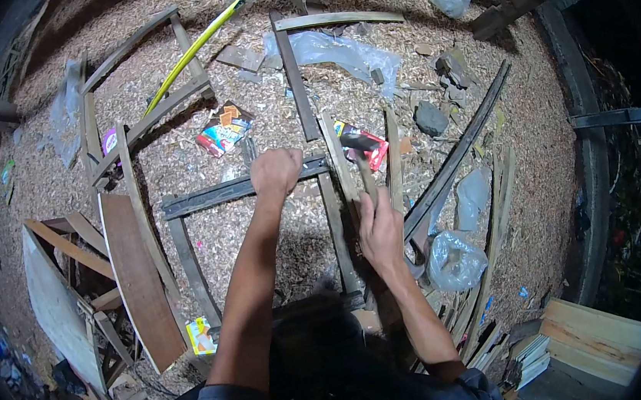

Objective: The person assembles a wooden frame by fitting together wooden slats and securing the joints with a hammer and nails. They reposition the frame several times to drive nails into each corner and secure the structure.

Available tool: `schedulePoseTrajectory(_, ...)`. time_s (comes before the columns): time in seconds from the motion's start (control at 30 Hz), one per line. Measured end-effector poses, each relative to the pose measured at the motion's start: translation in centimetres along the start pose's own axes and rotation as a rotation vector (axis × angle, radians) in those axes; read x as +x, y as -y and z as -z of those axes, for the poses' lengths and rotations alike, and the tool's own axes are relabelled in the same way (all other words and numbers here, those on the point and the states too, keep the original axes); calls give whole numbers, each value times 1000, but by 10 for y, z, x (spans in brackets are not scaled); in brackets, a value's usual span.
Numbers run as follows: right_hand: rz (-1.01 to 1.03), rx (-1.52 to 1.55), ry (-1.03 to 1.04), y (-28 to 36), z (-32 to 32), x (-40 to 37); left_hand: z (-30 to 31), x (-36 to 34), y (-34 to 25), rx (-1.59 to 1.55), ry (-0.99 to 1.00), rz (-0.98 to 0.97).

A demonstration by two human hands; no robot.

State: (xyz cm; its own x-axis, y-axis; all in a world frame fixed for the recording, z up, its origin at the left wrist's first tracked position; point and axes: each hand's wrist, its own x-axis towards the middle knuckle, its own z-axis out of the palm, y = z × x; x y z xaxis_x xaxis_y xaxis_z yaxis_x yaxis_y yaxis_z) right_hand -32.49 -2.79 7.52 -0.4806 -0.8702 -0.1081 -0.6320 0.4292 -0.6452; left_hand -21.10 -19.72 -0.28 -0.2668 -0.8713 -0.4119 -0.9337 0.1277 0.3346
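My left hand [277, 172] is closed in a fist over the dark crosspiece [212, 197] of a rectangular wooden frame lying in front of me. Whether a nail sits in those fingers is hidden. The frame's side rails, a left one [194, 266] and a right one [336, 233], run back toward my body. To the right of the frame, my right hand [381, 225] grips the light handle of a hammer [366, 174]. Its dark, slightly blurred head points away from me, above a red and yellow wrapper [377, 148].
Wood shavings cover the ground. A second wooden frame [147, 124] with a yellow strip [191, 57] lies at upper left. Near it is a snack packet [225, 130]. Boards [139, 279] stand at left; a long dark beam [459, 156], plastic bags [456, 260] and stones [431, 118] lie right.
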Motion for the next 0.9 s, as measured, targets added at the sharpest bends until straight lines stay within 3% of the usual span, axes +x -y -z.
schedulePoseTrajectory(0.07,-59,72,-76,3,-8,-7,2,-5,0,-40,-42,-15)
schedulePoseTrajectory(0.1,-42,-78,99,-19,-25,-2,1,-5,-1,-42,-46,-18)
schedulePoseTrajectory(0.2,-19,-216,154,-25,-18,9,1,2,0,-35,-31,-38)
schedulePoseTrajectory(0.27,-123,-162,161,2,2,4,0,-1,0,-37,-21,-15)
schedulePoseTrajectory(0.33,-22,38,-65,13,11,-5,-2,-1,0,-44,-40,-18)
schedulePoseTrajectory(0.5,47,-41,45,2,9,-6,7,-7,0,-35,-12,-38)
schedulePoseTrajectory(0.57,48,-104,93,-7,11,-1,9,-18,3,-453,-216,-258)
schedulePoseTrajectory(0.6,52,-102,86,-9,14,1,6,-19,7,-451,-222,-264)
schedulePoseTrajectory(0.67,-10,-37,56,-15,19,-1,-4,-16,19,-349,-453,-739)
schedulePoseTrajectory(0.7,26,9,7,-20,18,-1,-1,-17,20,-287,-440,-797)
schedulePoseTrajectory(0.8,25,-56,82,-24,21,-3,-6,-11,20,-370,-270,-711)
schedulePoseTrajectory(0.9,92,-110,128,-18,20,2,-5,-19,17,-378,-293,-680)
